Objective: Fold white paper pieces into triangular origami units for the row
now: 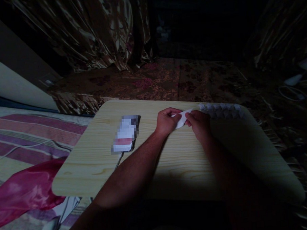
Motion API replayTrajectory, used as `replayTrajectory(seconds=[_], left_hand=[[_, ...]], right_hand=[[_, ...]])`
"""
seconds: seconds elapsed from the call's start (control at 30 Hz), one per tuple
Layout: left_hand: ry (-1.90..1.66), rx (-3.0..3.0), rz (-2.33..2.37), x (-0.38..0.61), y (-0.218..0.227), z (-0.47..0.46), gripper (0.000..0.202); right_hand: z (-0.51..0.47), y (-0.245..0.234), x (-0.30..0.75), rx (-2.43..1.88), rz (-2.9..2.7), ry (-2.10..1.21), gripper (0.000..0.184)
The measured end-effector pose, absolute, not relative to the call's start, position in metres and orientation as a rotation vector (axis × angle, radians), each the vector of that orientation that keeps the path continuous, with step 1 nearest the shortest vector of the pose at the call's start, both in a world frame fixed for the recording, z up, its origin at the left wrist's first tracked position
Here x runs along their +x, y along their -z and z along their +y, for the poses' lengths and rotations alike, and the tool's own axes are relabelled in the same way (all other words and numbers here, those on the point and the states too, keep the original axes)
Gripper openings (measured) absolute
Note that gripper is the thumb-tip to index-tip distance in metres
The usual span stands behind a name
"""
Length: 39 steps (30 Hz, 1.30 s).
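A small piece of folded white paper [182,121] is held between my two hands, above the far middle of the light wooden table [131,178]. My left hand [167,121] grips its left end, thumb on top. Closed on the right end is my right hand [200,122], its thumb also pressing from above. Just beyond the right hand, several small folded white paper pieces [223,107] stand in rows near the far right corner. My fingers hide part of the paper, so its exact folds cannot be made out.
A phone [124,135] with a blurred screen lies on the table's left, a white cable [119,160] running from it. Pink shiny cloth [32,188] rests on the striped bedding [42,133] at left. Patterned curtains [109,28] hang behind. The right side is dark.
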<state>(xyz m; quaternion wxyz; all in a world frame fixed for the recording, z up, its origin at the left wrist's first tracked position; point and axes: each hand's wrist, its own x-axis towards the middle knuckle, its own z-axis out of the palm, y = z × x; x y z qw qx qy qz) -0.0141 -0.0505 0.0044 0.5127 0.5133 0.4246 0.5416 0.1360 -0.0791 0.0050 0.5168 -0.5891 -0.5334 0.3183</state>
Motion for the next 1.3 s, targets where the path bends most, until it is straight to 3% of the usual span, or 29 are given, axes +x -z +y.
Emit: replayTrajectory(seconds=[0.2,0.73,1.3], left_hand=[[-1.298,1.178,1.004,-0.016,-0.0046,-0.0476,0.022],[-1.279,0.978,0.919,-0.0165,-0.0081,-0.0476,0.023],[-1.211,0.984,0.887,-0.0171,-0.0046,-0.0443,0.026]], right_hand=[[-0.0809,-0.0087,0.1341,-1.426,-1.331,-0.887,0.032],[-0.084,-0.012,0.1286,-1.451,-1.425,-0.843,0.039],[-0.0839,-0.0105,0.1259,-1.391,-1.398,-0.931,0.028]])
